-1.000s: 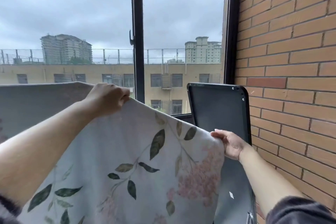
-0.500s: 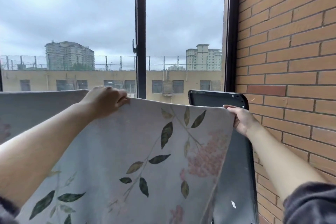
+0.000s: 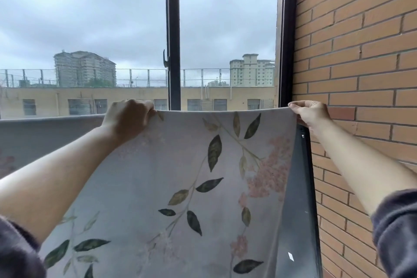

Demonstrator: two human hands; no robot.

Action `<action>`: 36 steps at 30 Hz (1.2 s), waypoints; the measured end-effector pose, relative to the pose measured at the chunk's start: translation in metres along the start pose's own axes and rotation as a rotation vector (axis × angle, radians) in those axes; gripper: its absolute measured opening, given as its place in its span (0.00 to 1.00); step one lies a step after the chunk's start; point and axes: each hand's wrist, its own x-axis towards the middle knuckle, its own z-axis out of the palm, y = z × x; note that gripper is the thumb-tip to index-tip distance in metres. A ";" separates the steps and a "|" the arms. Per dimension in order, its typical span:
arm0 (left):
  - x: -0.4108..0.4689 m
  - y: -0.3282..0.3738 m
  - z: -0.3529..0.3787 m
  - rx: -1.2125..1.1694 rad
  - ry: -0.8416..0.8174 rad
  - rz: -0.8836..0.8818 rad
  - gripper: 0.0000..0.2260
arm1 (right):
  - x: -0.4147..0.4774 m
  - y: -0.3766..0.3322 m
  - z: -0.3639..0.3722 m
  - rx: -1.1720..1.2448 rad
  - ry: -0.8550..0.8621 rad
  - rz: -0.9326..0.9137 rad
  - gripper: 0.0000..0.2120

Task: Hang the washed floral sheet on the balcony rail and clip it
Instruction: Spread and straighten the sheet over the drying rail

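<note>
Where the task stands: floral sheet [image 3: 191,176] held up and spread, unclipped; rail hidden behind it.
Left hand [image 3: 128,117]: fingers curled over the top hem.
Right hand [image 3: 310,113]: fingers pinch the hem's right corner.
Next move: probably settle the hem evenly, then free 1 hand for clips.
Room: brick wall [image 3: 361,74] and dark panel [image 3: 295,210] crowd the right hand; freer leftward.

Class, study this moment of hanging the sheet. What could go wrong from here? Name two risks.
Only the left hand and right hand hold the floral sheet up; no clip shows, so a slip may drop it.
Its right edge hangs beside the dark panel and may snag.
</note>
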 end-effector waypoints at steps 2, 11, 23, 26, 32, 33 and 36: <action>0.000 -0.002 -0.002 -0.001 0.050 -0.024 0.10 | 0.003 -0.003 0.004 0.013 0.033 -0.033 0.02; -0.015 -0.003 0.006 0.062 0.044 0.081 0.13 | -0.005 0.012 0.020 -0.092 0.142 -0.039 0.05; -0.114 0.045 0.071 0.155 0.026 0.248 0.26 | -0.070 0.061 0.017 0.066 0.027 0.003 0.13; -0.161 0.069 0.100 0.133 -0.039 0.297 0.26 | -0.095 0.101 0.019 0.073 -0.128 0.135 0.20; -0.231 0.104 0.123 -0.063 -0.139 0.267 0.22 | -0.144 0.163 0.026 0.175 -0.225 0.394 0.20; -0.242 0.107 0.126 -0.107 -0.158 0.255 0.21 | -0.153 0.175 0.031 0.176 -0.272 0.431 0.21; -0.276 0.109 0.132 -0.261 -0.177 0.199 0.19 | -0.183 0.204 0.048 0.118 -0.404 0.542 0.24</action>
